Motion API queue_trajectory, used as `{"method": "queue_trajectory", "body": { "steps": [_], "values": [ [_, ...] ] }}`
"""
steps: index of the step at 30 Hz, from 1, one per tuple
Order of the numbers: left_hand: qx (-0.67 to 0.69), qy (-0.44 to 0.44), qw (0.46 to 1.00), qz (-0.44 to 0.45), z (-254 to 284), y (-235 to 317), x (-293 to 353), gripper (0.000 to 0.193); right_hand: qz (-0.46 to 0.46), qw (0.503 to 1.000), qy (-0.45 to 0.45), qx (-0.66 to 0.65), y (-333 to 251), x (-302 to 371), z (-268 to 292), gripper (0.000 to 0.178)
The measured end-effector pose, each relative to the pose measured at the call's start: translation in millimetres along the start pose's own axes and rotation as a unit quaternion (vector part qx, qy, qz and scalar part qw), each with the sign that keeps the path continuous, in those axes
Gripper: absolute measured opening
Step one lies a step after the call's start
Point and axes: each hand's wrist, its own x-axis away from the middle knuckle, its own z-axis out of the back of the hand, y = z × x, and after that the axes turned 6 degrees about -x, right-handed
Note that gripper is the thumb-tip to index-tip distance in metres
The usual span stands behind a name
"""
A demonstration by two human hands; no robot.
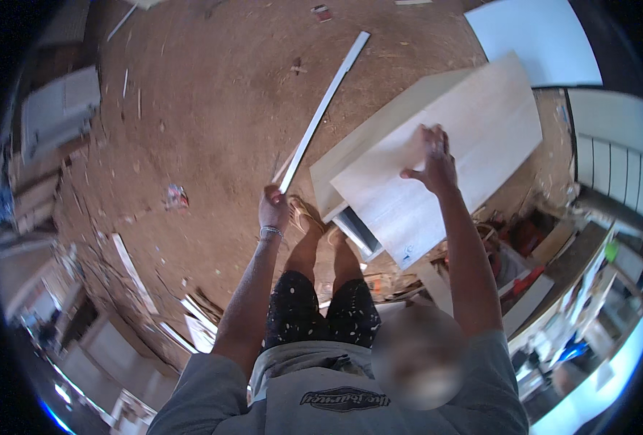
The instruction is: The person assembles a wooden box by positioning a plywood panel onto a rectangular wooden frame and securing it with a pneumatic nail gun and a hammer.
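Observation:
My left hand (273,207) is closed round the near end of a long white strip (319,116), which slants up and away to the right over the ground. A thinner brown stick (285,165) shows beside the strip at the same hand. On the right, my right hand (436,161) rests on or just above a pale wooden panel (473,130), thumb and fingers apart, holding nothing. That panel lies on top of a box-like wooden cabinet (386,130), and a dark opening shows at its near end.
Bare brown dirt floor (213,94) spreads ahead and left, with a crumpled packet (176,196) on it. Behind the cabinet lies a white sheet (535,40). Wood offcuts and clutter (531,254) are heaped at the right. Several boards and cabinets (60,109) stand along the left.

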Motion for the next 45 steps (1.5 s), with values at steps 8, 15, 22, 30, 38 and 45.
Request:
{"method": "queue_trajectory", "body": {
  "steps": [8, 15, 22, 30, 38, 45],
  "values": [
    [-0.353, -0.112, 0.869, -0.329, -76, 186, 35, 0.09, -0.161, 0.977, 0.089, -0.106, -13, 45, -51, 0.087],
    [-0.326, -0.175, 0.835, -0.407, -90, 171, 9, 0.111, -0.303, 0.821, 0.374, -0.306, -100, 240, -168, 0.038],
    [-0.225, -0.232, 0.773, -0.546, -110, 169, -9, 0.119, -0.564, 0.662, 0.233, -0.435, -241, 275, -394, 0.031],
    [-0.413, 0.123, 0.345, -0.834, -131, 146, -24, 0.056, -0.5, 0.693, -0.023, -0.518, -280, 80, -618, 0.033],
    [-0.334, -0.223, 0.64, -0.655, -151, 91, 19, 0.066, -0.58, 0.623, 0.103, -0.514, -306, -24, -768, 0.03],
    [-0.44, -0.192, 0.412, -0.774, -141, 80, 19, 0.088, -0.61, 0.645, 0.147, -0.436, -295, -15, -827, 0.03]
  ]
}}
